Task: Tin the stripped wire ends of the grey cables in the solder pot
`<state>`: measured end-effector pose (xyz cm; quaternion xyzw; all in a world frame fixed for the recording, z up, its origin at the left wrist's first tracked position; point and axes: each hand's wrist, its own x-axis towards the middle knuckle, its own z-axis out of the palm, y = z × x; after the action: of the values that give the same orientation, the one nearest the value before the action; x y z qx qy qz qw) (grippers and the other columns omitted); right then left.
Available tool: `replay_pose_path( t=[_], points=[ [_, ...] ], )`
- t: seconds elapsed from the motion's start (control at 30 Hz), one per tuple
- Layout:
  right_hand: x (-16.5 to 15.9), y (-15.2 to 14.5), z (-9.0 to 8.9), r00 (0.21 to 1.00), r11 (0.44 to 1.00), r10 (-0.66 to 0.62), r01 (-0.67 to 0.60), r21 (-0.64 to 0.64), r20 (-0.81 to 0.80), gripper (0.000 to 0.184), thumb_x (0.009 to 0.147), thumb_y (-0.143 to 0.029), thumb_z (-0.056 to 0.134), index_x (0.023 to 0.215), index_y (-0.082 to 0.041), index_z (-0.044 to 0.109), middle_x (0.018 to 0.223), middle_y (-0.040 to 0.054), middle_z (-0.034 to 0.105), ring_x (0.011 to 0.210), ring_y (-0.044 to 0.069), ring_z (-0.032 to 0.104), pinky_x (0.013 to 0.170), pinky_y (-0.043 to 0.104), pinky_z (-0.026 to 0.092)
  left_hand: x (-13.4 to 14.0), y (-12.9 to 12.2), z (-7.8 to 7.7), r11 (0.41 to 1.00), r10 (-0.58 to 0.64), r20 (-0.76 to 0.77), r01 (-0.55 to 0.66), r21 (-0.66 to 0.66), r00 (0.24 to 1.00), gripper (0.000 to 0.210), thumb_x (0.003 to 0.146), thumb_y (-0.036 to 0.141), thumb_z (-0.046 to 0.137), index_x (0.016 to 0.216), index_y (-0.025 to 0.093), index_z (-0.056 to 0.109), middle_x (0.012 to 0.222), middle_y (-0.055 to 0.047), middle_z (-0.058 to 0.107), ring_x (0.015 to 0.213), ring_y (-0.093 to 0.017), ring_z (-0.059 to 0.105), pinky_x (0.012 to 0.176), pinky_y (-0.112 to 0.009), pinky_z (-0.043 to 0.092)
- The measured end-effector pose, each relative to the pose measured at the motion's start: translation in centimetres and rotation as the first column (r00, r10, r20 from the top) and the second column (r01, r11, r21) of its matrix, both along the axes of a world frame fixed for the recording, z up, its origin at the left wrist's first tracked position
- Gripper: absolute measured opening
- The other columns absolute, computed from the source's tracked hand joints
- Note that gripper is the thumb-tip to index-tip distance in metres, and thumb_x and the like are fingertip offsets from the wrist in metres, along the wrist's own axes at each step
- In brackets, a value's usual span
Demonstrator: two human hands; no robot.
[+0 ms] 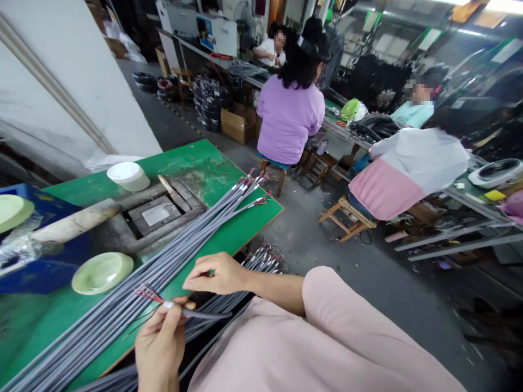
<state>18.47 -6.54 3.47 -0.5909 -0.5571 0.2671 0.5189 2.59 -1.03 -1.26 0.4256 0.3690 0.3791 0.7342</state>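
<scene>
My left hand pinches one grey cable near its stripped end, where thin red wires fan out to the left. My right hand hovers just above it at the front edge of the green table, fingers curled together; whether it holds anything is unclear. A long bundle of grey cables with red and white tips lies diagonally across the table. Another bundle hangs below the table edge beside my lap.
A pale green bowl, a white bowl, a metal fixture and a blue box sit on the table. Seated people in purple and pink-and-white work on wooden stools at benches ahead.
</scene>
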Motion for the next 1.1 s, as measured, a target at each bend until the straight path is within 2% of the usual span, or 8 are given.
replay_pose_path(
  t=[0.17, 0.3, 0.5, 0.6, 0.7, 0.8, 1.0, 1.1],
  points=[
    [0.2, -0.1, 0.9, 1.0, 1.0, 0.02, -0.02, 0.003, -0.002, 0.012, 0.081, -0.024, 0.065, 0.079, -0.013, 0.069, 0.08, 0.0023, 0.067, 0.075, 0.008, 0.058, 0.072, 0.017, 0.045, -0.1, 0.3, 0.3, 1.0, -0.014, -0.006, 0.014, -0.022, 1.0, 0.028, 0.048, 0.032, 0.085, 0.065, 0.016, 0.068, 0.064, 0.001, 0.069, 0.054, -0.011, 0.061, 0.055, -0.022, 0.053],
    [0.1, 0.5, 1.6, 0.997, 0.998, 0.068, -0.067, -0.021, 0.042, 0.017, 0.079, -0.032, 0.068, 0.081, -0.015, 0.069, 0.082, 0.0014, 0.067, 0.078, 0.009, 0.059, 0.073, 0.017, 0.044, 0.4, -0.3, 0.1, 0.997, -0.08, -0.05, 0.08, -0.006, 0.996, 0.024, 0.049, 0.027, 0.084, 0.066, 0.016, 0.069, 0.065, 0.0, 0.069, 0.056, -0.011, 0.061, 0.059, -0.02, 0.054],
    [-0.2, 1.3, 1.5, 0.991, 0.997, 0.071, -0.074, 0.028, 0.11, 0.013, 0.081, -0.027, 0.066, 0.078, -0.015, 0.067, 0.083, 0.0018, 0.067, 0.079, 0.009, 0.06, 0.075, 0.017, 0.043, 0.3, -0.5, -0.2, 0.995, -0.098, -0.077, 0.1, 0.013, 0.992, 0.021, 0.051, 0.025, 0.081, 0.064, 0.016, 0.068, 0.062, 0.0, 0.068, 0.055, -0.012, 0.061, 0.059, -0.022, 0.055],
    [-0.4, 1.5, 1.4, 0.989, 0.998, 0.064, -0.065, 0.006, 0.131, 0.019, 0.079, -0.035, 0.067, 0.078, -0.016, 0.066, 0.08, 0.0005, 0.066, 0.076, 0.008, 0.06, 0.072, 0.017, 0.043, 0.0, -0.3, -0.3, 0.993, -0.105, -0.093, 0.109, 0.034, 0.99, 0.02, 0.052, 0.026, 0.08, 0.065, 0.016, 0.068, 0.063, 0.0, 0.069, 0.055, -0.012, 0.061, 0.059, -0.022, 0.055],
    [-0.6, 1.8, 1.4, 0.969, 0.998, 0.06, -0.06, -0.009, 0.241, 0.027, 0.08, -0.041, 0.066, 0.069, -0.016, 0.063, 0.075, 0.0, 0.064, 0.073, 0.009, 0.058, 0.068, 0.017, 0.041, 0.1, -0.2, -0.2, 0.989, -0.128, -0.115, 0.135, 0.056, 0.985, 0.021, 0.052, 0.026, 0.08, 0.066, 0.015, 0.069, 0.062, 0.0, 0.068, 0.055, -0.013, 0.061, 0.058, -0.024, 0.055],
    [-0.8, 1.9, 1.6, 0.958, 0.999, 0.043, -0.051, 0.019, 0.282, 0.027, 0.083, -0.038, 0.062, 0.066, -0.016, 0.062, 0.077, 0.0011, 0.066, 0.076, 0.009, 0.06, 0.07, 0.017, 0.041, 0.3, -0.2, 0.1, 0.994, -0.099, -0.079, 0.103, 0.047, 0.992, 0.02, 0.052, 0.026, 0.081, 0.064, 0.016, 0.067, 0.059, 0.001, 0.066, 0.054, -0.011, 0.06, 0.057, -0.021, 0.054],
    [-0.3, 1.0, 1.6, 0.982, 0.998, -0.017, 0.005, 0.063, 0.189, 0.015, 0.083, -0.028, 0.063, 0.078, -0.015, 0.068, 0.082, 0.0023, 0.068, 0.078, 0.009, 0.062, 0.075, 0.017, 0.044, 0.1, 0.1, 0.9, 1.0, -0.005, 0.001, 0.005, -0.004, 1.0, 0.024, 0.05, 0.026, 0.083, 0.061, 0.016, 0.065, 0.063, 0.001, 0.069, 0.052, -0.01, 0.06, 0.052, -0.02, 0.051],
    [0.4, 0.3, 1.5, 0.985, 0.998, 0.019, -0.028, 0.048, 0.172, 0.015, 0.083, -0.028, 0.064, 0.081, -0.015, 0.069, 0.084, 0.0026, 0.069, 0.078, 0.009, 0.061, 0.075, 0.017, 0.045, -0.2, 0.9, 1.4, 0.999, 0.015, 0.041, -0.014, -0.039, 0.999, 0.024, 0.052, 0.03, 0.082, 0.066, 0.016, 0.067, 0.064, 0.002, 0.069, 0.052, -0.01, 0.06, 0.053, -0.02, 0.05]
  ],
)
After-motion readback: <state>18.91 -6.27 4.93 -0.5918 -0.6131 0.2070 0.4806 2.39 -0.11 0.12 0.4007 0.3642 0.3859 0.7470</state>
